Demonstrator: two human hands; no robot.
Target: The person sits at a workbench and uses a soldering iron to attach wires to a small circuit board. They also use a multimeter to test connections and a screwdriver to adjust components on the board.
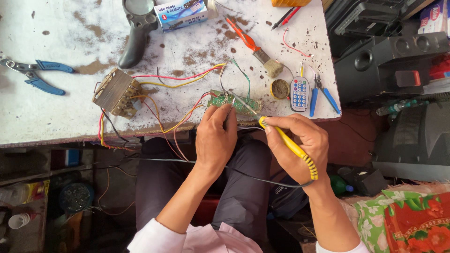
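L hand [215, 140] – fingers pinched, prob. on wire at circuit board [234, 101] | R hand [300, 145] – fist round yellow soldering iron [290, 145]

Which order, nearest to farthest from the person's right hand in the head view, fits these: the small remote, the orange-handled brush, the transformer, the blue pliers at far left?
From the right hand:
1. Small remote, just above the hand near the table edge.
2. Orange-handled brush, farther up the table.
3. Transformer, left of centre.
4. Blue pliers, far left.

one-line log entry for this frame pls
left hand: pinching solder wire at green circuit board | right hand: holds yellow soldering iron, tip at board | transformer wired, left of board
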